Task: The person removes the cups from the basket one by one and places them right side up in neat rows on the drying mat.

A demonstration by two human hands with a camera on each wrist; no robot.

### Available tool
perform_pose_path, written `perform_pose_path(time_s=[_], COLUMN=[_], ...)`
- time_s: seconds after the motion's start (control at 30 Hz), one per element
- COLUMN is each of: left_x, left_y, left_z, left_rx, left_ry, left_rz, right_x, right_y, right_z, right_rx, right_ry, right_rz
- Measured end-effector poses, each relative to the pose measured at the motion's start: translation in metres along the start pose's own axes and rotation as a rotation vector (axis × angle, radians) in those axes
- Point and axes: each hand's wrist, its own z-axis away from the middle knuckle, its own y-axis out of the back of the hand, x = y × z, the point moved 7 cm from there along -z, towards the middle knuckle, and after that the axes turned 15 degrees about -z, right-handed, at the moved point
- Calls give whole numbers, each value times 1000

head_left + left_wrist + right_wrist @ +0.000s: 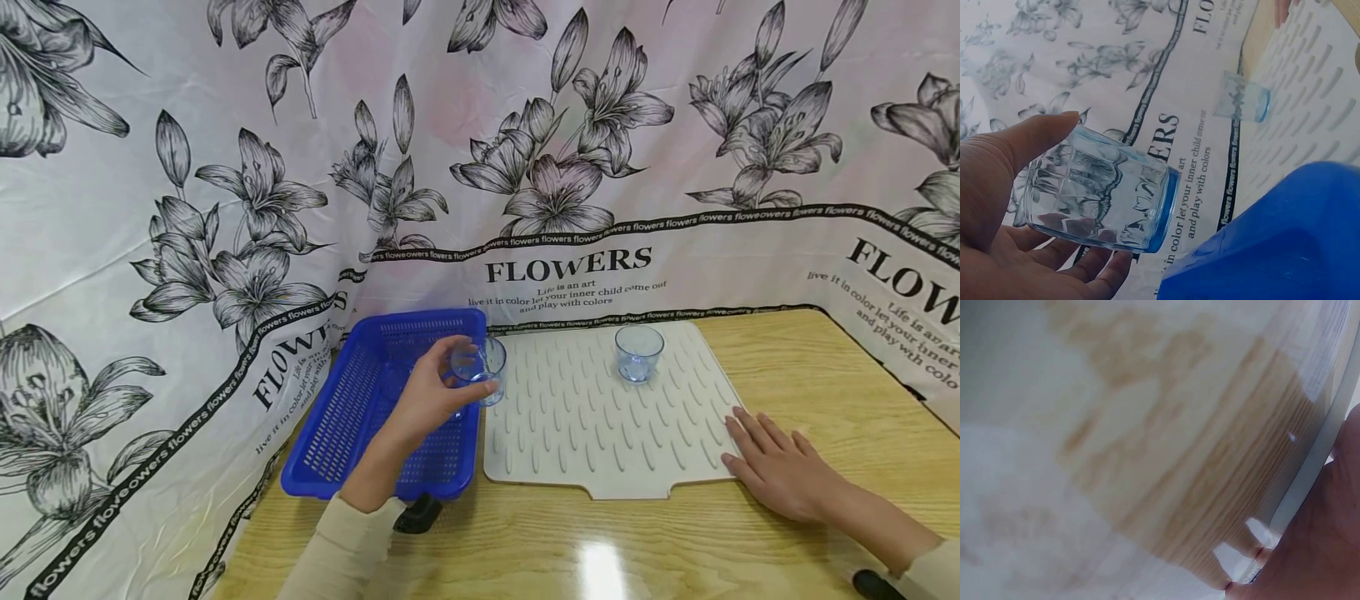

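Observation:
My left hand (431,387) grips a clear bluish glass (1100,187) between thumb and fingers. In the head view that glass is above the right rim of a blue plastic basket (465,467), beside the white ridged drying mat (555,450). A second bluish glass (638,354) stands on the mat toward its back right. My right hand (783,467) lies flat with fingers spread, fingertips at the mat's right edge. Something glassy shows faintly inside the basket, partly hidden behind my left hand.
The wooden table (517,542) carries the basket on the left and the mat in the middle. Behind and to the left hangs a flower-printed cloth (420,233), close to the basket and the mat's back edge.

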Motion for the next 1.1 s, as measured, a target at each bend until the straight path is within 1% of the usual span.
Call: perform_pose_path(time_s=[0.23,0.43,0.6,0.93,1.1], left_x=[6,10,12,16,21], left_y=[-6,-10,-12,-20,-25], left_z=[-2,-3,-4,-8,-9], left_rx=[-14,-28,-37,-52,-61], left_ry=[-4,-27,-33,-50,-56], left_rz=[8,3,24,-8,-11], right_x=[1,1,1,0,-2], right_y=[-1,-1,0,1,1], right_z=[0,0,0,0,0], right_rx=[-3,-2,0,3,-2], right_ry=[0,2,3,0,-3], right_rz=[-4,-9,-1,7,-3])
